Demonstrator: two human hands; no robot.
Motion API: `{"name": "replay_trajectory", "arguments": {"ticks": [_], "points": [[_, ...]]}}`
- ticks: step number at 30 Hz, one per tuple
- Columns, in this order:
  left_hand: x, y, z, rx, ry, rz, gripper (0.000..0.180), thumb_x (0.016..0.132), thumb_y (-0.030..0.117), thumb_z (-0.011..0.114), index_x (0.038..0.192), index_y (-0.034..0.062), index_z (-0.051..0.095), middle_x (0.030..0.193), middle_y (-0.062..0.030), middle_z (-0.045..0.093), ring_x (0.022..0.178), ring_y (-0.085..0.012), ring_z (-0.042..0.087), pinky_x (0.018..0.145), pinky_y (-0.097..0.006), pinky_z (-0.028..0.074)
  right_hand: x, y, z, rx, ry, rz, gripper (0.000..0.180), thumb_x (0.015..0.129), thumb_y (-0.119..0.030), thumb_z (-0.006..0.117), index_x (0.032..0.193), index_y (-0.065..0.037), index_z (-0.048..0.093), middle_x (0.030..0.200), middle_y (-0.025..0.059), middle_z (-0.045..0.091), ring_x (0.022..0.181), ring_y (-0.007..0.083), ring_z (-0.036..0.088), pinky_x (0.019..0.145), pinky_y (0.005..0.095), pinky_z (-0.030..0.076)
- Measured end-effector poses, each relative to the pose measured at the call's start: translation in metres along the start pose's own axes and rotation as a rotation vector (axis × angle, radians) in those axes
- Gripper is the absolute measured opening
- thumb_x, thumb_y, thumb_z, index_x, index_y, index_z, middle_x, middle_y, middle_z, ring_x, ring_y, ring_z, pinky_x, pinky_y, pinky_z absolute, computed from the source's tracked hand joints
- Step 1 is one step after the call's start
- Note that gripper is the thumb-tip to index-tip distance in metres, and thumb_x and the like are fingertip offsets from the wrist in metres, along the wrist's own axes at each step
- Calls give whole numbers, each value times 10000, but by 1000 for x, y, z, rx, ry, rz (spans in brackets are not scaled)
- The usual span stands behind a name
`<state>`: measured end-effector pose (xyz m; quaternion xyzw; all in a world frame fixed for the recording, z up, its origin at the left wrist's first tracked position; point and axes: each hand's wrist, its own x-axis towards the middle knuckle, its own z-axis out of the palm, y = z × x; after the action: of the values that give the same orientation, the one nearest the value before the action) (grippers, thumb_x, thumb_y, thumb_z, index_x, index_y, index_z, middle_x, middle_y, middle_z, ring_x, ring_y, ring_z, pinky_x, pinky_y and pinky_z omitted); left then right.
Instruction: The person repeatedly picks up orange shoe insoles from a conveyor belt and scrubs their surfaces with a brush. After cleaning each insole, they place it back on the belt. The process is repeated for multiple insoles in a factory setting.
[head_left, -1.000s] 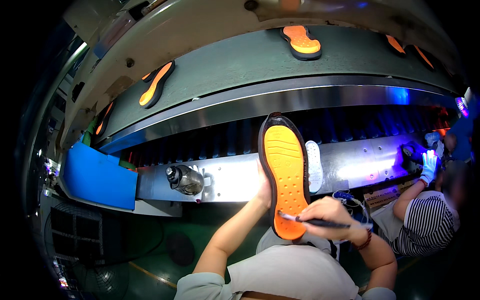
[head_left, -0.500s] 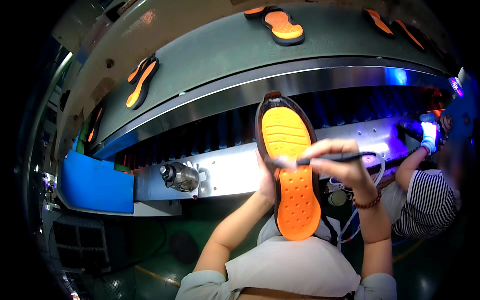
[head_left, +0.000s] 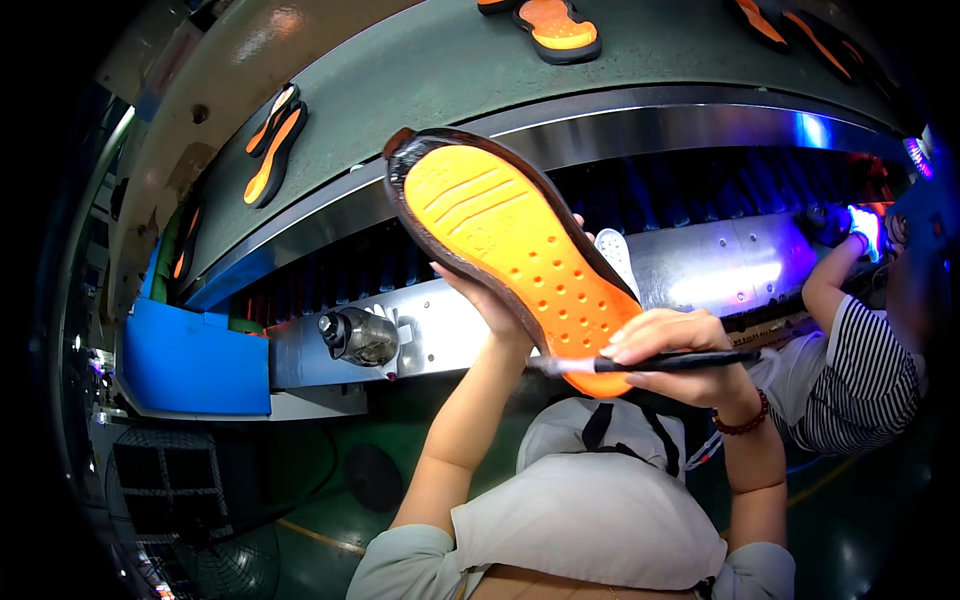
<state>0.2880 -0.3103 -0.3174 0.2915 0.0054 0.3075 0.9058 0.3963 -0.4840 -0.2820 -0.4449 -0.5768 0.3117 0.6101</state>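
A shoe sole with an orange-yellow inner face, rows of small dimples and a dark, glossy raised rim lies tilted in front of me, one end pointing up and left. My left hand grips it from beneath, fingertips showing past its far edge. In my right hand is a brush with a black handle, pinched between thumb and fingers. Its pale bristles, blurred, are by the left edge of the sole's near end; whether they touch it I cannot tell.
Beyond a metal rail, a green conveyor belt carries several orange-and-black soles. On the metal ledge stands a dark bottle, beside a blue panel. A white dotted sole-shaped piece shows behind the sole. At right, a co-worker in a striped sleeve works under violet light.
The sole has turned, its far end swinging left and up. My right hand has moved the brush from the sole's middle down to its near end.
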Motion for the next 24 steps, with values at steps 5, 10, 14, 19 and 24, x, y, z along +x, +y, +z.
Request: {"name": "replay_trajectory", "arguments": {"ticks": [5, 10, 14, 19, 24], "points": [[11, 4, 6, 1, 1, 124, 1023, 637, 838, 241, 1309, 67, 276, 1198, -230, 430, 1026, -362, 485, 905, -468, 382, -5, 7, -9, -54, 102, 56, 175, 687, 48, 648, 857, 7, 635, 875, 133, 642, 847, 219, 615, 779, 301, 471], [5, 14, 3, -51, -128, 81, 967, 670, 798, 306, 1335, 99, 242, 1260, -255, 370, 1095, -397, 443, 926, -478, 369, -19, 5, -16, 190, -49, 39, 203, 658, 66, 665, 854, 24, 632, 870, 140, 642, 870, 230, 609, 803, 322, 464], [8, 10, 1, -53, -113, 99, 970, 662, 806, 293, 1331, 105, 254, 1258, -245, 381, 1094, -394, 445, 929, -477, 365, -18, 13, -14, 94, 179, 232, 195, 694, 48, 648, 886, 25, 623, 917, 135, 629, 871, 203, 600, 797, 302, 460], [3, 15, -3, -3, -61, 70, 988, 648, 815, 299, 1333, 105, 249, 1266, -241, 373, 1095, -400, 439, 933, -480, 355, -20, 7, -11, 135, -68, 58, 197, 672, 45, 670, 864, 18, 637, 889, 150, 639, 857, 227, 611, 803, 307, 461], [8, 11, 0, -1, -71, 107, 968, 668, 799, 307, 1330, 96, 249, 1252, -240, 389, 1095, -371, 448, 937, -463, 360, -25, 10, -13, 102, 154, 287, 196, 684, 48, 653, 879, 21, 644, 888, 126, 637, 863, 193, 602, 813, 294, 454]]}}
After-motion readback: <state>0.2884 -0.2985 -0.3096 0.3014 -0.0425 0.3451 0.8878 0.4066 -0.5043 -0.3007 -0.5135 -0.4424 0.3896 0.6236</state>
